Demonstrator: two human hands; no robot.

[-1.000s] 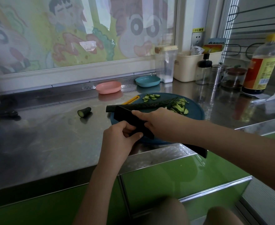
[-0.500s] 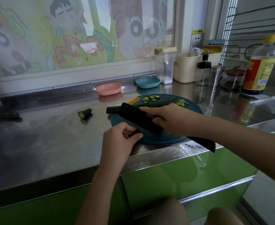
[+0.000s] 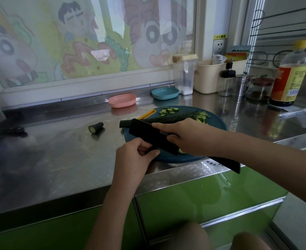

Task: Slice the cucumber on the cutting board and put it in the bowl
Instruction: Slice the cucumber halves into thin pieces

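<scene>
Fingers (image 3: 143,143) of left hand (image 3: 132,158) pinch the blade of the knife (image 3: 149,134); right hand (image 3: 185,137) curls fingers round it.

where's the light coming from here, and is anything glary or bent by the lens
In the head view, daylight comes through the cartoon-covered window, backlighting the black knife; the stainless steel counter carries pale glare and a reflection of the pink oval dish; also in the head view, the wide lens bows the counter's front edge.
</scene>
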